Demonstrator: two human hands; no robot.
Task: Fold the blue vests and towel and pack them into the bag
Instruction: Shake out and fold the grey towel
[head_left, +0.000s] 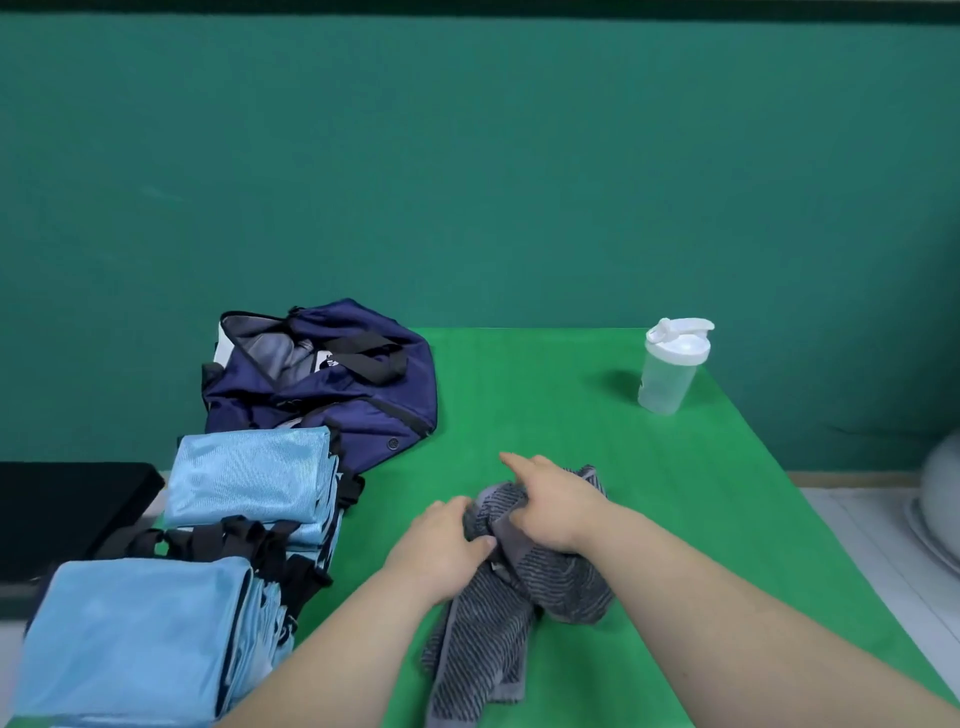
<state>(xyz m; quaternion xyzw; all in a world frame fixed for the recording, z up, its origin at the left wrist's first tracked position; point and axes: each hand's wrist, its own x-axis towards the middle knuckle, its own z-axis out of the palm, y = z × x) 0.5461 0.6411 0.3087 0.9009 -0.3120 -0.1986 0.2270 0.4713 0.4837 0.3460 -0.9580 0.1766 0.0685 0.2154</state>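
Observation:
A crumpled grey striped towel (483, 639) lies on the green table (649, 493) in front of me. My left hand (441, 545) grips a bunch of it from the left. My right hand (550, 506) grips the towel's top from the right, index finger pointing out. Two stacks of folded light-blue vests with black trim sit at the left: a near stack (135, 639) and a far stack (249, 475). Behind them the navy bag (353, 400) lies unzipped, its opening facing up.
A clear shaker bottle (670, 369) with a white flip lid stands at the table's far right. A black flat object (62, 509) lies off the left edge. A white rounded object (940, 499) sits on the floor at right. A green wall is behind.

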